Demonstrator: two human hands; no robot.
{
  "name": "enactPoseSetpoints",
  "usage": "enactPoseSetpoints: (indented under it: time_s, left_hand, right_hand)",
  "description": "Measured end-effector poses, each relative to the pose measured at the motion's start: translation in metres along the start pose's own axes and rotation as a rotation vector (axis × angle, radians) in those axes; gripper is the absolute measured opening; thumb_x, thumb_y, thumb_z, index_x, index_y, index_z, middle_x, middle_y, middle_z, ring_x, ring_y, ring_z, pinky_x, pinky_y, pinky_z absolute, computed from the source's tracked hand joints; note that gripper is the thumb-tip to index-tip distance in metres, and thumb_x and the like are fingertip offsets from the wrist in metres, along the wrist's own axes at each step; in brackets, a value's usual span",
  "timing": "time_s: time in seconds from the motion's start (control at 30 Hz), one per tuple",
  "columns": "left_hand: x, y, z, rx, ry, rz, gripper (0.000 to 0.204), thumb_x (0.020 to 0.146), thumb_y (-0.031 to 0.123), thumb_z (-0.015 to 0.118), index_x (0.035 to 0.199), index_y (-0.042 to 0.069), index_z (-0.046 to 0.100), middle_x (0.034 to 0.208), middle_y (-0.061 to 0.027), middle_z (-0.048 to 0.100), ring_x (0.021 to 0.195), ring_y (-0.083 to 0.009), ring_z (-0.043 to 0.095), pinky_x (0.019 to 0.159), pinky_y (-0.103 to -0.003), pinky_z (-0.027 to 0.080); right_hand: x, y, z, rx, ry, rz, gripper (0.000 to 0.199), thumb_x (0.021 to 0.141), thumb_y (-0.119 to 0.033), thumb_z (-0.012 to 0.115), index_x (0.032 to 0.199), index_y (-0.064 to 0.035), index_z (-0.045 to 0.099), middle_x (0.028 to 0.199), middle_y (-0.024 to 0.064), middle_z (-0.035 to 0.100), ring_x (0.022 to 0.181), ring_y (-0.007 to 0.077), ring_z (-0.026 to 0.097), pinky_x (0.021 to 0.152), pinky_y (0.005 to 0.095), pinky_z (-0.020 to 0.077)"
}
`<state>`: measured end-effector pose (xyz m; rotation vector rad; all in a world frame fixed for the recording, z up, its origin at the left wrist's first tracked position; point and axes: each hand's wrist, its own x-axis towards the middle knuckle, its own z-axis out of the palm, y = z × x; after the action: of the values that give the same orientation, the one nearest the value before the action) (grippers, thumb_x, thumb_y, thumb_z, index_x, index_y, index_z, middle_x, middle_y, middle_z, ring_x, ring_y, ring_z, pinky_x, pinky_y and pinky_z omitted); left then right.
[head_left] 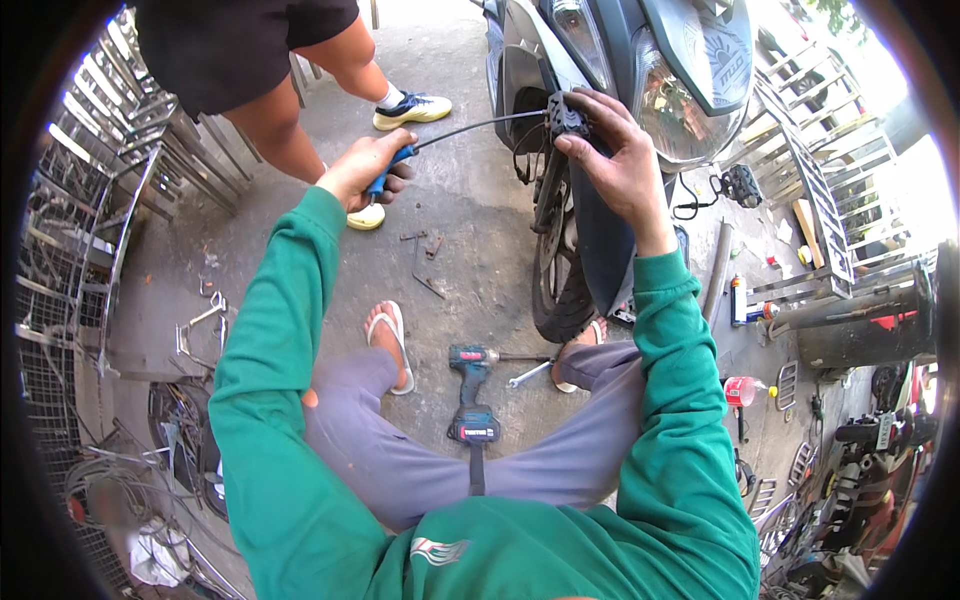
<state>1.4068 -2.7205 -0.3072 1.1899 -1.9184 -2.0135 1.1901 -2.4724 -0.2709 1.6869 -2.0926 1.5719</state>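
Observation:
My left hand [366, 170] grips the blue handle of a long screwdriver [470, 128], whose thin shaft runs right to a small black part [564, 117] at the front of a scooter [640, 70]. My right hand [612, 152] holds that black part against the scooter's front, just above the front wheel [556, 270]. Both arms wear green sleeves.
A teal cordless drill [473, 392] lies on the concrete between my feet, with a wrench [528, 375] beside it. Another person's legs [300, 90] stand at the upper left. Metal racks line the left side. Bottles, tools and parts litter the right.

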Motion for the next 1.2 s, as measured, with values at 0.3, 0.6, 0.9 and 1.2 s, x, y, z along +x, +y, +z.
enactPoseSetpoints:
  time_s: [0.3, 0.6, 0.9, 1.2]
  left_hand:
    - [0.011, -0.001, -0.006, 0.047, 0.219, 0.722, 0.03, 0.096, 0.026, 0.073, 0.107, 0.0, 0.061, 0.069, -0.0007, 0.057, 0.048, -0.0082, 0.052, 0.045, -0.026, 0.044]
    - [0.032, -0.025, -0.005, -0.034, 0.052, 0.561, 0.029, 0.098, 0.031, 0.072, 0.101, 0.005, 0.059, 0.068, 0.0008, 0.053, 0.049, -0.006, 0.049, 0.047, -0.025, 0.045]
    - [0.023, -0.02, -0.032, 0.559, 0.08, 0.833, 0.052, 0.084, 0.014, 0.072, 0.132, 0.006, 0.053, 0.098, -0.0041, 0.056, 0.092, -0.0134, 0.057, 0.087, -0.032, 0.05]
    - [-0.004, 0.004, -0.028, 0.7, 0.01, 0.533, 0.042, 0.09, 0.003, 0.073, 0.128, 0.005, 0.054, 0.093, -0.0076, 0.07, 0.074, -0.0166, 0.068, 0.068, -0.036, 0.057]
  right_hand:
    - [0.004, 0.006, -0.004, -0.042, -0.039, -0.071, 0.052, 0.088, -0.02, 0.083, 0.134, -0.001, 0.066, 0.14, 0.014, 0.062, 0.125, 0.0222, 0.063, 0.107, 0.0348, 0.0507]
    - [0.005, 0.012, -0.002, 0.019, -0.061, -0.131, 0.053, 0.089, -0.021, 0.083, 0.134, 0.0016, 0.066, 0.138, 0.0132, 0.063, 0.126, 0.0206, 0.062, 0.108, 0.0327, 0.0486]
    - [0.002, -0.016, -0.005, 0.111, -0.021, 0.07, 0.055, 0.084, -0.012, 0.083, 0.133, 0.0045, 0.065, 0.136, 0.0235, 0.063, 0.13, 0.0272, 0.06, 0.109, 0.0353, 0.0467]
    - [0.001, -0.015, -0.005, 0.011, -0.014, 0.009, 0.055, 0.084, -0.014, 0.083, 0.132, 0.0059, 0.065, 0.136, 0.0229, 0.064, 0.128, 0.0286, 0.061, 0.108, 0.0363, 0.0475]
